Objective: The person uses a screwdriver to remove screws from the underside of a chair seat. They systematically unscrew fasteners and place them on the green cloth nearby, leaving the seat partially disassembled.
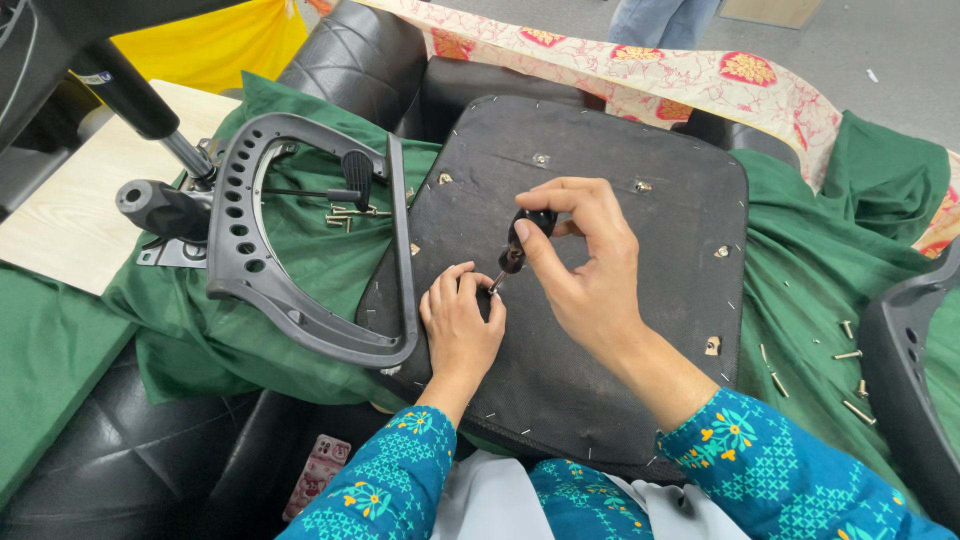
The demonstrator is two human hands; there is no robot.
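1. Screwdriver [518, 243], short with a dark stubby handle, stands tilted between my two hands, its tip pointing down at the black underside of a seat pad [600, 330].
2. My right hand [585, 270] pinches the handle top between thumb and fingertips, the fingers curled over it.
3. My left hand [460, 320] lies knuckles-up on the pad just below the tool, fingers bunched tight around the tip; whether a screw sits under them I cannot tell.
4. Seat pad lies flat under both hands, with small metal mounting tabs [712, 346] and staples dotted along its edges.
5. Left of my left hand, a grey plastic armrest frame [300, 320] leans on the pad's edge, resting on green cloth [300, 250].
6. Beyond that frame, a few loose screws [345, 213] lie on the cloth, near a chair's gas cylinder [140, 105].
7. Well to the right of my right hand, more screws [855, 385] are scattered on the green cloth beside another grey armrest part [900, 390].
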